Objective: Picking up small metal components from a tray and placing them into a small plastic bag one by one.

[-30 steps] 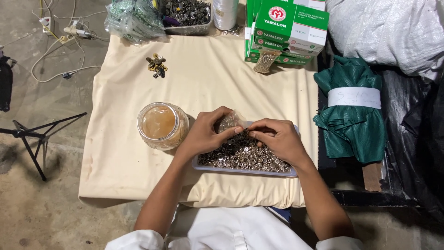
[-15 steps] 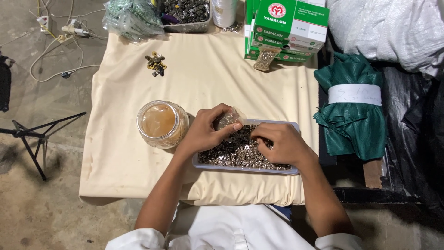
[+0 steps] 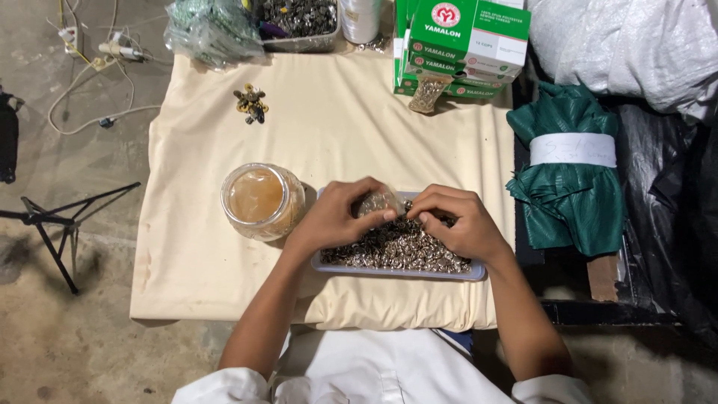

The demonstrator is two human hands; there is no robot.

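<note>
You are working at a cloth-covered surface [image 3: 336,135] standing on a bare concrete floor [image 3: 67,344]. A shallow tray [image 3: 396,271] is lying before you, heaped with small shiny metal pieces [image 3: 396,247]. Your left hand [image 3: 336,217] is closing its grip on a small clear bag [image 3: 374,202] above the tray; your right hand [image 3: 456,224] is pinching pieces just beside it

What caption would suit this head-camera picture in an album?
Both hands, left and right, hold a small clear bag over a tray of tiny metal pieces, beside a lidded jar.
</note>
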